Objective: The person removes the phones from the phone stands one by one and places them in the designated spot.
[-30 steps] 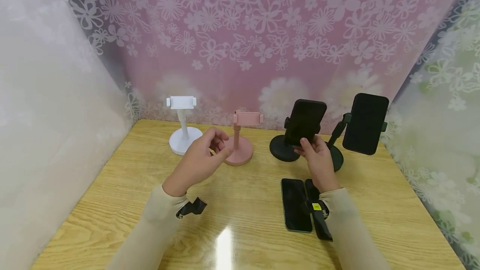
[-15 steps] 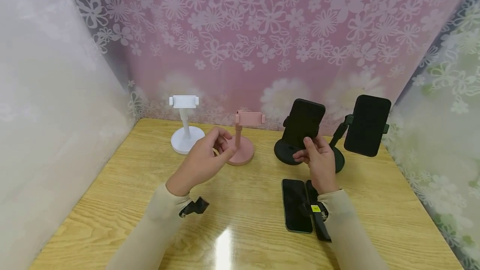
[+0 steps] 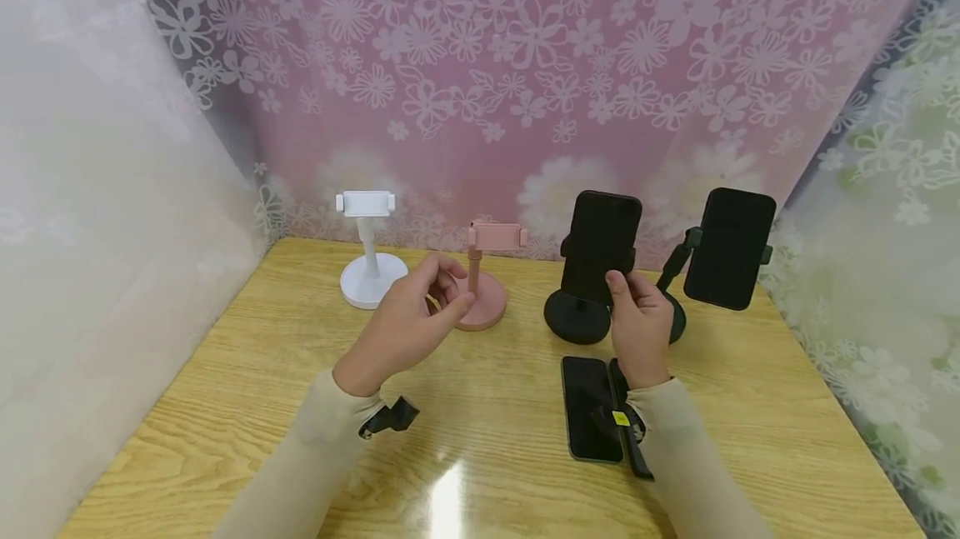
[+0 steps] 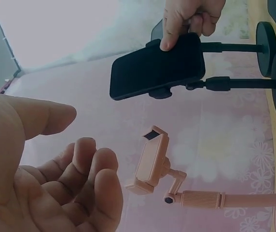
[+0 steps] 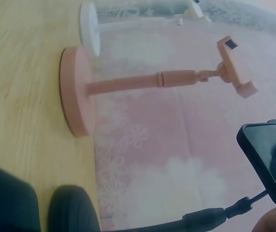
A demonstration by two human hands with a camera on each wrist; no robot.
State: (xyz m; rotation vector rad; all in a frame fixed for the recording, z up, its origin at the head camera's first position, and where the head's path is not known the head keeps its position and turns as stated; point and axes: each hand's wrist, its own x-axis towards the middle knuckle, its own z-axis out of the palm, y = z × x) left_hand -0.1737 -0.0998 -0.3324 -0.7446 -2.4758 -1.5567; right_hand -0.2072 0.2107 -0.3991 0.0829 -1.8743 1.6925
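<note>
My right hand (image 3: 641, 326) pinches the lower right corner of a black phone (image 3: 600, 243), thumb on its front and the other fingers mostly hidden behind. The phone sits upright in the clamp of a black phone stand (image 3: 576, 320); the left wrist view shows the clamp jaws on the edges of the phone (image 4: 152, 70). Beside the pink phone stand (image 3: 487, 306), my left hand (image 3: 408, 314) hovers with loosely curled fingers and nothing in them. In the left wrist view a gap separates the left hand (image 4: 55, 174) from the pink clamp (image 4: 150, 162).
At right, a dark green stand (image 3: 677, 262) holds another phone (image 3: 731, 247). A white stand (image 3: 369, 279) is at the back left. Two phones lie side by side on the wooden table (image 3: 480, 406): one flat phone (image 3: 591, 410), the other partly under the right wrist. A floral curtain (image 3: 480, 64) hangs behind.
The phone in my right hand has turned from a sideways tilt to nearly upright, and its black stand's base has shifted slightly toward me. The left hand has barely moved.
</note>
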